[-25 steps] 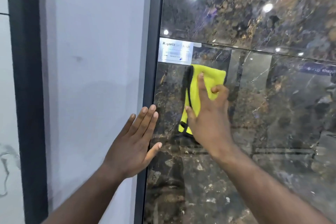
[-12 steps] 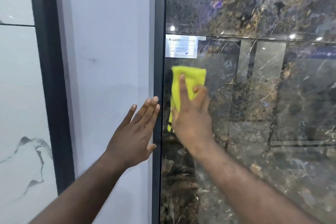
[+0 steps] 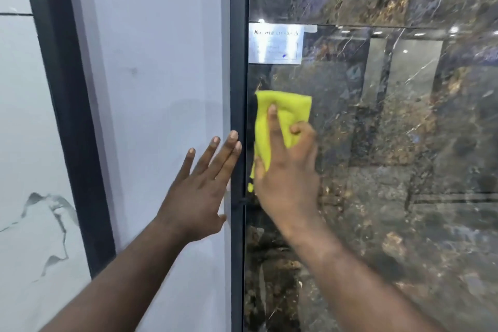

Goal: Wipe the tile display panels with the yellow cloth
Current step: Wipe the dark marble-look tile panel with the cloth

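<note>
The right hand [image 3: 288, 170] pins the yellow cloth [image 3: 283, 110] near the dark marble panel [image 3: 390, 170] left edge, index straight, other fingers curled into it, long axis upright, left hand [image 3: 199, 191] spread flat on the white panel [image 3: 161, 89].

Right in front of me is the dark marble panel [image 3: 390, 197], glossy, with ceiling lights mirrored in it and a thin horizontal seam crossing near the top. Just under that seam, at the left edge, a white label [image 3: 275, 43] sticks to it, its print too blurred to read. Below the label my yellow cloth [image 3: 285, 105] lies against the tile. My right hand [image 3: 288, 178] presses it there, index finger stretched over it, other fingers curled into its fold. A dark frame strip [image 3: 238, 62] borders the panel's left side. Beyond it is the pale panel [image 3: 161, 62], with my left hand [image 3: 199, 191] flat on it, fingertips reaching the strip.
</note>
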{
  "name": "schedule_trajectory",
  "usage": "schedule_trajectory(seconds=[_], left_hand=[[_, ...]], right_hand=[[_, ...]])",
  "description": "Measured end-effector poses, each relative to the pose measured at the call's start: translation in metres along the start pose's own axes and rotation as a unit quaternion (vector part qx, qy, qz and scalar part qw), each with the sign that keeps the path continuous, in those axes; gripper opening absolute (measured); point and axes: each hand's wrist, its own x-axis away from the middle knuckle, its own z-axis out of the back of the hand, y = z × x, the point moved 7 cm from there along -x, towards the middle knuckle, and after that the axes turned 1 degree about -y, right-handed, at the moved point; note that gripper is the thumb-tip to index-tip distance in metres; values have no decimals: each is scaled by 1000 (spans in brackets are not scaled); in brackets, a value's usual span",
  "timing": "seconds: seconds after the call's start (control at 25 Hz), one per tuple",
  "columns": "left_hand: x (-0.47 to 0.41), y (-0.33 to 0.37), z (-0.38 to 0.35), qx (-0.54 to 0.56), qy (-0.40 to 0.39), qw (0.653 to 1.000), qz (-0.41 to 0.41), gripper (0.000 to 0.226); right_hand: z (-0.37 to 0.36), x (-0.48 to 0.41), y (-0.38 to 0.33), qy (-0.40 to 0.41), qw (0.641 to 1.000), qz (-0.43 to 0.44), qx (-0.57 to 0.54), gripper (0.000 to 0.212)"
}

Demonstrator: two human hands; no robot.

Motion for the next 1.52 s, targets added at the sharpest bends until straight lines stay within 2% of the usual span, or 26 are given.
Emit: schedule_trajectory(seconds=[0.16,0.28,0.36,0.48,0.6,0.72,0.8,0.88,0.96,1.04,1.12,1.28,1.36,1.44,1.52], left_hand=[[1,5,-2,23,7,999,21,152],[0,10,-3,53,11,998,28,146],[1,14,-2,69,6,997,41,146],[3,14,1,73,-19,996,43,153],[3,13,6,64,-34,997,29,154],[2,14,3,60,-15,998,32,146],[3,15,-1,63,-5,997,42,146],[3,15,-2,69,10,996,51,148],[2,16,-2,73,18,996,55,149],[3,15,-1,63,16,996,53,148],[5,16,2,42,15,998,52,142],[-4,41,18,36,94,994,34,109],[-22,64,22,32,128,991,4,97],[-42,85,24,35,151,988,-23,91],[-58,101,26,30,166,985,-49,86]], right_hand=[[-15,54,41,-48,998,-25,-35,105],[5,35,79,20,994,-100,-50,106],[9,13,65,49,990,-108,-74,105],[-11,27,21,5,998,-35,-51,106],[-28,74,36,-31,995,-72,-62,107],[-12,65,65,19,986,-137,-91,103],[-1,37,62,60,982,-151,-95,101],[-5,23,33,66,988,-116,-83,100],[-23,42,6,25,997,-56,-53,101],[-37,79,16,-17,997,-50,-53,105],[-29,100,55,-17,994,-78,-76,108],[15,62,137,88,971,-188,-115,98],[21,47,128,96,980,-139,-105,91],[15,61,117,55,994,-68,-66,89],[16,80,144,48,991,-88,-84,90]])
